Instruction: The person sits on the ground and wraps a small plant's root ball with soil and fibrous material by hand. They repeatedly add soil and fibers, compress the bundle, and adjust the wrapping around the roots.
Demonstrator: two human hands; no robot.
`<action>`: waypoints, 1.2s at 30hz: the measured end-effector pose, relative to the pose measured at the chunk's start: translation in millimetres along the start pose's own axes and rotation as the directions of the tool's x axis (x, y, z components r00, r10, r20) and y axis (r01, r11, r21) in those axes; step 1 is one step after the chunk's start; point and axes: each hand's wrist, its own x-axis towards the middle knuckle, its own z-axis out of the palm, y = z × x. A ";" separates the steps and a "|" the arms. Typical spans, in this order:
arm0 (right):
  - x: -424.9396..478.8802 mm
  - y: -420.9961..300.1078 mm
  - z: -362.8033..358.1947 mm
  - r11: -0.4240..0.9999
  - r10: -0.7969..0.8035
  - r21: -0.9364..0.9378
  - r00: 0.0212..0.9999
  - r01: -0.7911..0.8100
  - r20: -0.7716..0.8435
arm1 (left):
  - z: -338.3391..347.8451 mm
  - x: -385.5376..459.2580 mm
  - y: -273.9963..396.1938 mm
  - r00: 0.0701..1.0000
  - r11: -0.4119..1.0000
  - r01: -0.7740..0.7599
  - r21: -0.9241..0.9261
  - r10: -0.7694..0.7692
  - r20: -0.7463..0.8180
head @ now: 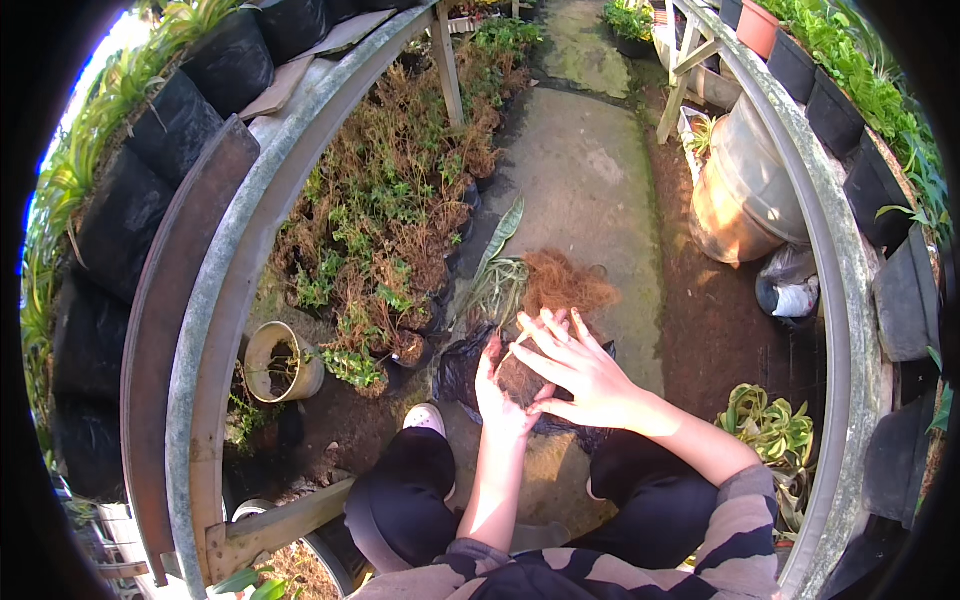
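Note:
A brown ball of soil or fibre (519, 377) rests in my left hand (501, 397), whose palm is turned up with the fingers around its side. My right hand (585, 367) lies over the ball's top and right side, fingers spread. Below both hands a black plastic bag (459, 371) is spread on the path. A loose heap of reddish-brown fibre (566, 281) lies just beyond my fingers. To the left of that heap are a long green leaf (501, 231) and a bundle of pale green strands or leaves (501, 285).
Small potted plants (375, 225) crowd the path's left side, with a cream bucket (304, 367) nearer me. A large metal drum (750, 180) stands at right. Curved-looking bench rails (225, 247) and black planters (904, 300) flank both sides. A variegated plant (769, 427) is near my right elbow.

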 end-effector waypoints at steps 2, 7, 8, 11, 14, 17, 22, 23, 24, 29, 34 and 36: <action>1.7 -0.4 2.6 1.000 -0.005 0.028 1.000 0.006 -0.027 | -6.8 -0.4 -3.6 0.991 0.985 -0.056 0.164 0.075 -0.112; 9.3 -8.1 3.6 0.981 0.171 0.100 0.985 -0.168 -0.018 | -32.1 -3.0 1.9 0.993 0.969 -0.117 0.219 0.115 0.023; 9.1 -8.2 4.2 0.972 0.208 0.115 0.978 -0.203 -0.032 | -29.3 -4.3 -2.8 0.985 0.947 -0.156 0.281 0.170 -0.028; 10.6 -8.5 6.9 0.961 0.241 0.147 0.970 -0.234 -0.026 | -48.3 -0.1 -2.4 0.943 0.846 -0.231 0.480 0.316 -0.103; 8.1 3.4 4.4 0.945 0.228 0.253 0.972 -0.207 -0.057 | -33.5 2.1 4.9 0.992 0.961 -0.125 0.246 0.128 0.001; 5.8 3.3 -7.1 0.988 0.118 0.102 0.992 -0.113 -0.044 | -17.0 -1.8 10.7 0.993 0.996 -0.087 0.006 0.087 0.075; -7.3 -1.3 6.3 0.972 0.001 -0.234 0.999 0.009 0.042 | -0.7 1.2 10.7 0.978 0.967 -0.205 -0.152 0.210 0.017; -7.5 0.3 11.0 0.971 -0.006 -0.237 0.999 0.016 0.045 | 1.0 1.9 9.7 0.973 0.957 -0.223 -0.187 0.230 0.015; -7.1 1.2 15.5 0.971 -0.014 -0.238 0.999 0.025 0.050 | -2.2 1.8 10.0 0.972 0.957 -0.221 -0.190 0.233 0.041; -5.6 0.0 22.3 0.963 -0.001 -0.270 1.000 0.007 0.022 | -12.0 2.6 9.3 0.959 0.948 -0.279 0.154 0.268 0.093; -6.5 3.5 20.3 0.978 0.005 -0.208 0.999 -0.012 -0.034 | -6.5 0.0 8.4 0.965 0.964 -0.255 0.071 0.248 0.089; -8.6 7.8 14.6 0.990 -0.002 -0.141 0.995 -0.012 -0.095 | -1.1 -1.7 10.7 0.972 0.970 -0.188 -0.152 0.206 0.112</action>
